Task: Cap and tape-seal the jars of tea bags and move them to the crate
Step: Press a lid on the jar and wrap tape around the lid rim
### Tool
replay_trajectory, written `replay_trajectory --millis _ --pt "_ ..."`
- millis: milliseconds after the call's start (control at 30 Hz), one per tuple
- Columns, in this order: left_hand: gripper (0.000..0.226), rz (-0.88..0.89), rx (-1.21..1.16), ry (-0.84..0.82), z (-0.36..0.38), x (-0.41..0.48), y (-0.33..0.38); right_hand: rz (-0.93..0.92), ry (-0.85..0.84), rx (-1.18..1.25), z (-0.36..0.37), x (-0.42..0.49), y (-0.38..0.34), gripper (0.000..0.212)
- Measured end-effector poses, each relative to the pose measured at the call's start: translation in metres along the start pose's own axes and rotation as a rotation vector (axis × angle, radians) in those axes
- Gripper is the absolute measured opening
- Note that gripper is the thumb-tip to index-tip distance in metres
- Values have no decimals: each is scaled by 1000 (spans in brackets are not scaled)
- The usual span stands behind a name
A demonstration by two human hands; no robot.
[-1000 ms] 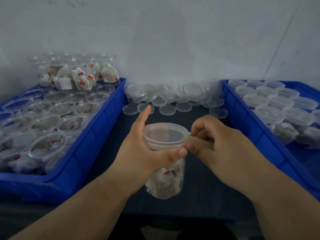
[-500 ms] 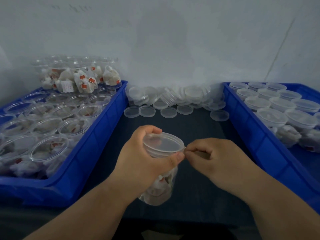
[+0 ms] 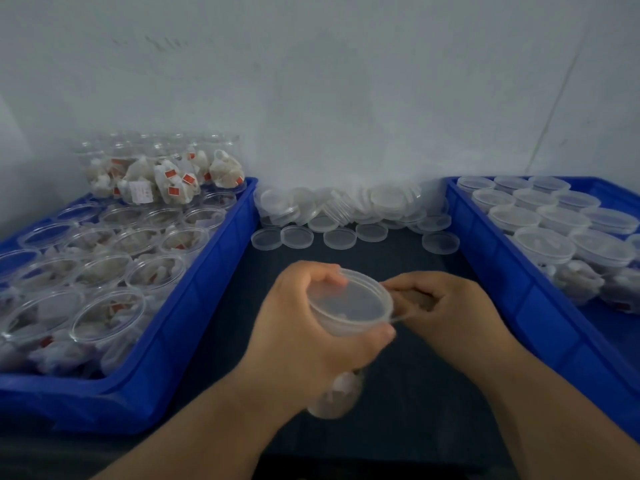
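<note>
In the lower centre of the frame the left hand (image 3: 301,327) grips a capped jar (image 3: 349,304) of tea bags. The right hand (image 3: 450,306) pinches what looks like a tape strip (image 3: 398,318) at the lid's rim, so sealing seems under way. The right crate (image 3: 512,271) already holds many capped jars (image 3: 543,244). Far more uncapped jars (image 3: 107,313) fill the left crate (image 3: 214,282), so most of the work is left.
</note>
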State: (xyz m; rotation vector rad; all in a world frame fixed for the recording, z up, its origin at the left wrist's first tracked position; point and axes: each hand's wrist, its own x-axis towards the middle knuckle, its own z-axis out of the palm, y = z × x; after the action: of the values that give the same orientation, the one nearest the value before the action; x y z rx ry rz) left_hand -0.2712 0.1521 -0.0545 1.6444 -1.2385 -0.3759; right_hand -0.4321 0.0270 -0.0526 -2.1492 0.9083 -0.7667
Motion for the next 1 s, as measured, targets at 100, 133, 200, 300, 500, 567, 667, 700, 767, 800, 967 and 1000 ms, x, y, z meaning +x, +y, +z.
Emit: replay_trajectory --millis 100,133,200,300,500,567,667,700,767,800,967,1000 --pt "72 -39 -46 71 -14 6 -3 -116 -133 -161 -11 -3 -5 29" --pt "71 -48 -66 75 -16 6 -3 -139 -169 -174 -11 -4 -7 29" --pt "72 -71 -94 58 -15 5 -1 -158 -196 -140 -12 -4 -10 24" --pt "72 -95 -122 35 -15 5 0 -180 -212 -87 -14 -6 -14 25" --pt "65 -117 -233 -4 -14 5 0 -169 -173 -122 -14 -7 -19 23" --pt "61 -122 -308 -21 -11 4 -2 -173 -142 -139 -12 -8 -22 25" --pt "55 -131 -409 -29 -8 3 -3 -174 -83 -136 -7 -10 -24 29" --pt "54 -125 -418 -29 -8 3 -3 -175 -63 -143 -6 -10 -24 31" --pt "55 -108 -417 -32 -9 3 -4 -176 -33 -142 -3 -11 -26 34" --pt "56 -102 -423 -35 -9 3 -5 -180 -24 -138 -2 -12 -27 35" --pt "68 -29 -365 -50 -13 1 -8 -166 -11 -179 2 -8 -28 37" --pt "65 -18 -324 -54 -15 2 -9 -159 -3 -182 3 -7 -27 36"
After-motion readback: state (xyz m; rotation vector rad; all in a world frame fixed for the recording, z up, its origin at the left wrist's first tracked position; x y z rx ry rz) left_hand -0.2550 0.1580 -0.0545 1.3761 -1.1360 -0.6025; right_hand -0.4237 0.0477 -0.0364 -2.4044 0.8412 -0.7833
